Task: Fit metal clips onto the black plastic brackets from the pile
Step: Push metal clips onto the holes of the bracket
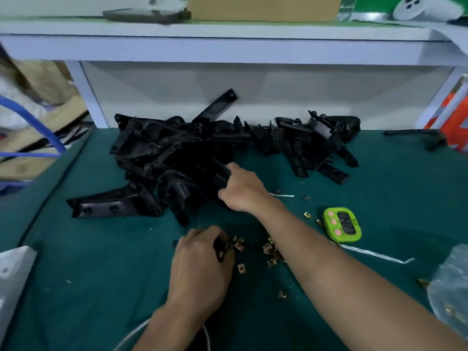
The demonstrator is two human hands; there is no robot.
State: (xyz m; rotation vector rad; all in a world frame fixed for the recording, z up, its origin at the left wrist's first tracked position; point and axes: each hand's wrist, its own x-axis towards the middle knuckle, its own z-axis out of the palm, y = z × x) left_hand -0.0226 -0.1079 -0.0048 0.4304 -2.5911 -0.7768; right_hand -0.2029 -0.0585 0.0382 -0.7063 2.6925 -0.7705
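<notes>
While the right hand (243, 191) curls its fingers round a bracket (222, 177) at the near edge of the pile (164, 153), the left hand (200, 259) pinches a black piece (219, 249) beside the clips (272, 252); better to lift that bracket clear before clipping.

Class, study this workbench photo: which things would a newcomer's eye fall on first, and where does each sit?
The tangled pile of black brackets fills the middle of the green table, and the right hand grips a bracket at its near edge. The bright green timer stands out to the right. Nearer, the left hand holds a small black part beside scattered brass clips.
</notes>
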